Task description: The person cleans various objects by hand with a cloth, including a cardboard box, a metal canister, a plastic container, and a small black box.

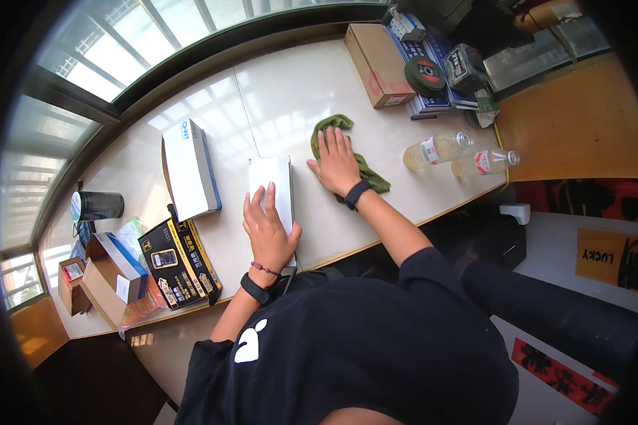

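My left hand (267, 227) rests with spread fingers on a long white box (270, 171) that lies on the pale glossy tabletop (223, 239). The hand is laid over the box rather than closed around it. To the right, my right hand (336, 163) presses flat on a crumpled green cloth (371, 174), its thumb out to the side. The palm and fingers hide the middle of the cloth. Both wrists wear black bands, and a beaded bracelet circles the left one.
Left of my hands lie a white-and-blue box (189, 164), a black-and-yellow multimeter box (178, 263), an opened carton (106, 281) and a dark cylinder (103, 206). Two bottles (430, 150) lie at the right. Behind them are a cardboard box (375, 64) and a tape reel (424, 75).
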Motion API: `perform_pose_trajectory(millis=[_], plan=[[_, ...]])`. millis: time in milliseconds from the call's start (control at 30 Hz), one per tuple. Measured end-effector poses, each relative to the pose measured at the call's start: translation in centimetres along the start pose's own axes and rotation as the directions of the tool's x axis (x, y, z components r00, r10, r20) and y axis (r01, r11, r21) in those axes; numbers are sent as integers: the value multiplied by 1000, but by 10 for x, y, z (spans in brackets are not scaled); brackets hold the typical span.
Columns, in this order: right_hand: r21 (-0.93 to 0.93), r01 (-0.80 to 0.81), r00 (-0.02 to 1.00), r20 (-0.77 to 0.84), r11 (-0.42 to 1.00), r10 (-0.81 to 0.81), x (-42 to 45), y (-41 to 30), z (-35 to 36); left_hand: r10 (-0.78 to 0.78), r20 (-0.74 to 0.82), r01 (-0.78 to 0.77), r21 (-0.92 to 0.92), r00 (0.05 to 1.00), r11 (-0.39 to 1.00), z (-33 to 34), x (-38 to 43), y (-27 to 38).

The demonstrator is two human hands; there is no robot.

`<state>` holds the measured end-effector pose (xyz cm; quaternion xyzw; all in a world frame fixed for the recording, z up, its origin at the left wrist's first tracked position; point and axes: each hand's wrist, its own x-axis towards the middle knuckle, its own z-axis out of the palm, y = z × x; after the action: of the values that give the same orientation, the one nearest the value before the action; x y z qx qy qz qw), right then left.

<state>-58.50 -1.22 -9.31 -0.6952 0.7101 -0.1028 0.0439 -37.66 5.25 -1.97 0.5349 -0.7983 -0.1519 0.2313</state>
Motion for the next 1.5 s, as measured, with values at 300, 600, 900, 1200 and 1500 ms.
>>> perform_pose_trajectory(millis=[300,600,900,1200,1500], plan=[[-72,-137,977,156,988,147,220,25,19,-27,5,28,-15,1000,1000,-2,0,3],[-143,-458,889,-79,877,452,306,50,47,-47,13,47,-18,999,999,-1,-2,3],[-100,-556,829,6,825,560,287,74,29,-37,-7,37,-7,999,999,1,0,2],[-115,-455,888,19,883,460,158,70,11,-13,-35,13,14,999,1000,0,-1,1],[-87,-439,898,-78,894,434,-5,45,2,-9,-58,9,14,998,1000,3,-4,-4]])
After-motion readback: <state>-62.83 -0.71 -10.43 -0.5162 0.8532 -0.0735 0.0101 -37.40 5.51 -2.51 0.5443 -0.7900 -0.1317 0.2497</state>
